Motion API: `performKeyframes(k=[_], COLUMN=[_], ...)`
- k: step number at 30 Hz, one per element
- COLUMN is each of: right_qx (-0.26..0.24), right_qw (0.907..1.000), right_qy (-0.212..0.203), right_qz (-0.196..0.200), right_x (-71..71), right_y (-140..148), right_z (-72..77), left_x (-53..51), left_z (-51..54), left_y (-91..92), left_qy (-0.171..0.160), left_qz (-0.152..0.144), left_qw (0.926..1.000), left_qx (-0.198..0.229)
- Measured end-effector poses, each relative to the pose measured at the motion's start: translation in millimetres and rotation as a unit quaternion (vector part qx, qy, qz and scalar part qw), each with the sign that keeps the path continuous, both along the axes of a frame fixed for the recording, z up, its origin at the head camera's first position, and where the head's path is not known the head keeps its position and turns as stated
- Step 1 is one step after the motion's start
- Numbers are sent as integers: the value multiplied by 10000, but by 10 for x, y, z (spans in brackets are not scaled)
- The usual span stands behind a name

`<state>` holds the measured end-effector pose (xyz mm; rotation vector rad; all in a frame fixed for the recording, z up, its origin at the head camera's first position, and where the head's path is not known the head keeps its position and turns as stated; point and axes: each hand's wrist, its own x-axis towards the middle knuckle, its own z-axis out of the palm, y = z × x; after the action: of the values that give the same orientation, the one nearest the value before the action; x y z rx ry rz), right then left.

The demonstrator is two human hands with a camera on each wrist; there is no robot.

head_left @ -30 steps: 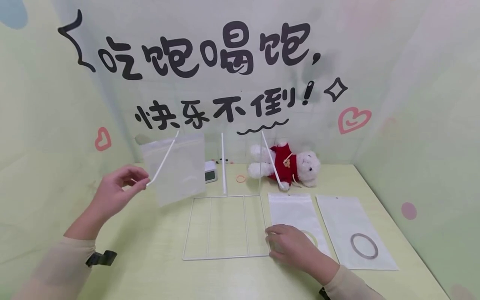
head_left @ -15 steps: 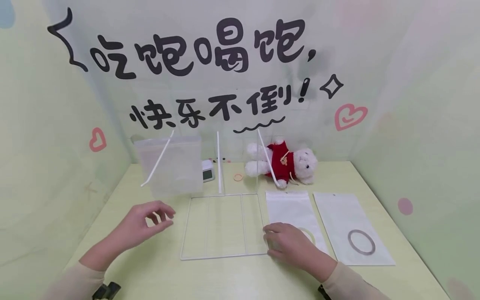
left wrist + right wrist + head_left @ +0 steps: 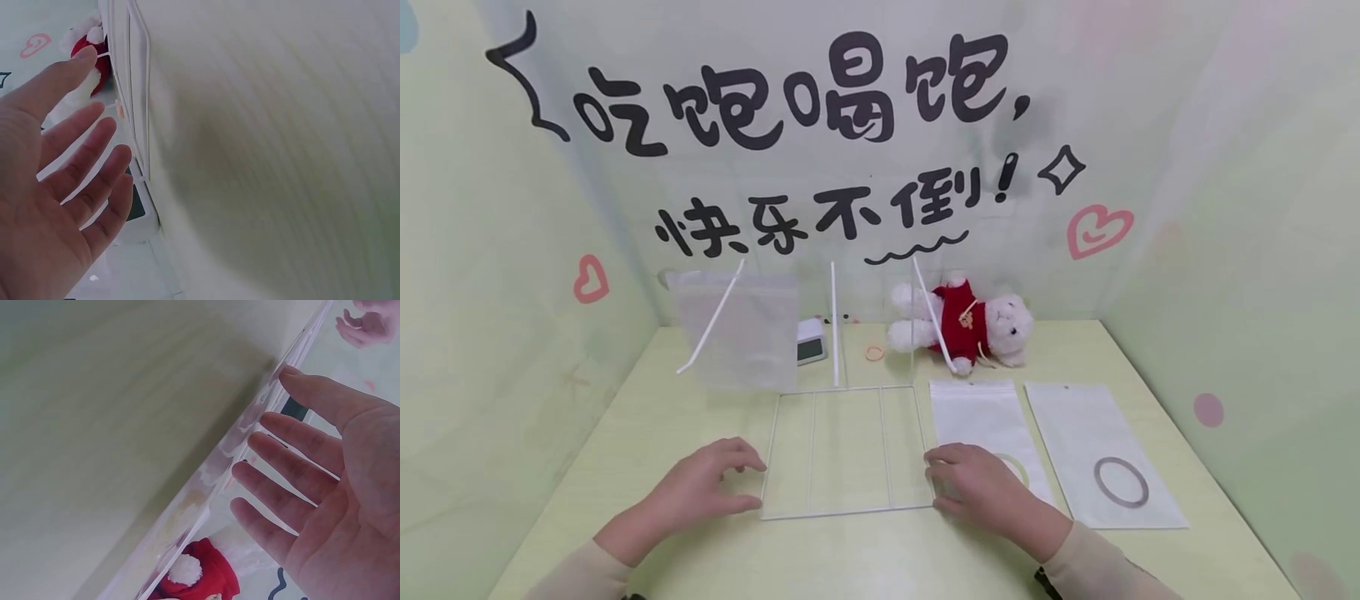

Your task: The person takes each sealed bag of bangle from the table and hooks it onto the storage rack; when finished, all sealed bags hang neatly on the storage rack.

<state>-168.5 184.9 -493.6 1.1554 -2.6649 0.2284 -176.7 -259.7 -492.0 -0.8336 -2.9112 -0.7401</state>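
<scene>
A white wire rack has its rectangular base [image 3: 847, 512] on the table, with slanted white prongs at the back. On its left prong [image 3: 711, 321] hangs a translucent zip bag [image 3: 760, 342]. My left hand [image 3: 692, 492] is beside the base's left edge, fingertips at the wire, thumb and fingers apart; the left wrist view shows the palm and relaxed fingers [image 3: 87, 181]. At the base's right edge my right hand [image 3: 988, 496] rests with fingertips at the wire, its fingers [image 3: 287, 469] spread in the right wrist view. Whether either hand touches the wire I cannot tell.
Right of the rack lie two flat white bags, one [image 3: 981, 408] partly under my right hand, the other [image 3: 1090, 425] with a grey ring [image 3: 1122, 482]. Behind are a white plush toy [image 3: 966, 325] in red, a small display device [image 3: 811, 343] and an orange ring [image 3: 874, 353].
My left hand has let go of the left prong and come down to the base's left side. The hanging bag has swung to a straighter position. My right hand has stayed by the base.
</scene>
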Motion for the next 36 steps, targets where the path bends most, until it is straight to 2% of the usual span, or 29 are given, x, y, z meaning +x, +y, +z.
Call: performKeyframes(k=[5, 17, 26, 30, 36], right_qx=[21, -126, -408, -545, -781], right_qw=[10000, 9998, 9934, 9899, 9851], right_qy=[-67, -48, -1065, -1259, -1363], right_qz=[-49, 122, -129, -348, -705], right_x=[3, -2, -18, -59, -179], right_y=[0, 16, 86, 163, 357], right_z=[17, 6, 47, 62, 109], left_x=[12, 73, 59, 57, 72], left_z=[-55, -101, -52, -30, -72], left_y=[38, 72, 97, 101, 111], left_qy=[150, 470, 818, 727, 578], left_qz=[-11, -4, -41, -44, 27], left_qw=[9978, 9947, 9901, 9906, 9928], left_qx=[-644, -911, -1138, -1154, -1052])
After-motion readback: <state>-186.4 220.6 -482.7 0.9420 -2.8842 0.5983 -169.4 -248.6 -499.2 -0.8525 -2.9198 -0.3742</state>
